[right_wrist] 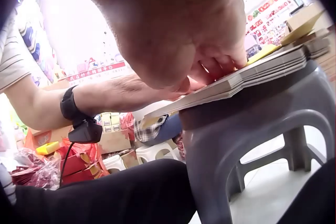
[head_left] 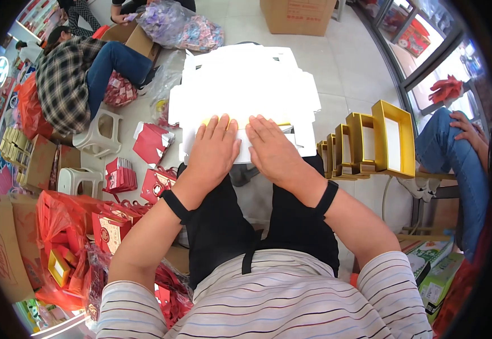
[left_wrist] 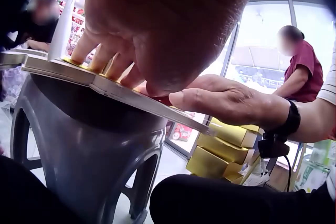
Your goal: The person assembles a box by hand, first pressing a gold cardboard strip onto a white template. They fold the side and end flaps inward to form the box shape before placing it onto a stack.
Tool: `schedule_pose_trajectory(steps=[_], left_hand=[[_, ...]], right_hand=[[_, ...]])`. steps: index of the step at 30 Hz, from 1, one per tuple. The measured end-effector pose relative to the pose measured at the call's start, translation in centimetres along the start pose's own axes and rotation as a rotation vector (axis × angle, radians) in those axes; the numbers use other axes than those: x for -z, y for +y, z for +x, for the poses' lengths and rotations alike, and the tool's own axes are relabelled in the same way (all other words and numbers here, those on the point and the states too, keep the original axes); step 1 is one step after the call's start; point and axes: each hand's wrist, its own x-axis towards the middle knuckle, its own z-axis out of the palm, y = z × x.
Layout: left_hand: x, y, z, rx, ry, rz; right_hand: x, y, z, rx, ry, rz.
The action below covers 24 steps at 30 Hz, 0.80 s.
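White die-cut cardboard blanks (head_left: 246, 85) lie flat in a layered stack (right_wrist: 268, 70) on a grey plastic stool (left_wrist: 100, 113). My left hand (head_left: 215, 152) rests palm down across the near part of the top blank. Beside it, my right hand (head_left: 275, 151) presses there too, with its fingers straight and pointing away from me. A gold strip (head_left: 283, 124) shows at the fingertips of both hands. In the left wrist view a white flap (left_wrist: 63, 27) stands up past the left fingers. The palms hide part of the near edge.
Several gold open boxes (head_left: 391, 138) stand in a row at the right. Red paper bags (head_left: 120, 175), a red plastic bag (head_left: 59, 212) and white stools (head_left: 100, 135) are at the left. A person in a checked shirt (head_left: 65, 79) sits farther back, near a large carton (head_left: 298, 16).
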Motion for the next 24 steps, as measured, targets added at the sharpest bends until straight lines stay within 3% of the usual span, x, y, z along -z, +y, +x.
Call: schedule_pose_trajectory(steps=[7,24], left_hand=[[0.3,0.7,-0.4,0.057,-0.024,0.054],[0.1,2.5,-0.2,0.089,-0.068,0.034]], right_hand=[[1.8,1.0,-1.6,-0.101,-0.060,-0.108],[1.6,0.9,-1.3,-0.075,-0.068,-0.111]])
